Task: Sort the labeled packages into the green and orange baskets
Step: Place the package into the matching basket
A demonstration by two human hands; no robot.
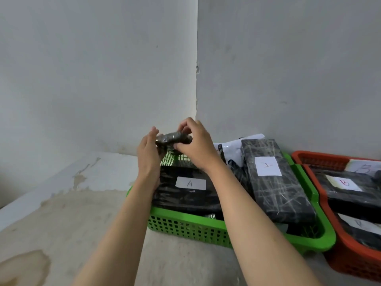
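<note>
Both hands hold one small dark wrapped package [174, 138] above the far left corner of the green basket [185, 226]. My left hand [149, 153] cups its left end and my right hand [195, 147] grips its right end with the fingers over the top. No label shows on it. In the green basket lie a black package labelled A [190, 183] and a long black package with a white label [268, 166]. The orange basket [350, 263] stands to the right and holds black packages, one labelled B [345, 182].
The baskets sit side by side on a stained pale surface [61, 223] in a corner of two grey walls. White plastic wrapping [233, 147] lies at the back of the green basket. More labelled packages fill the orange basket's near end.
</note>
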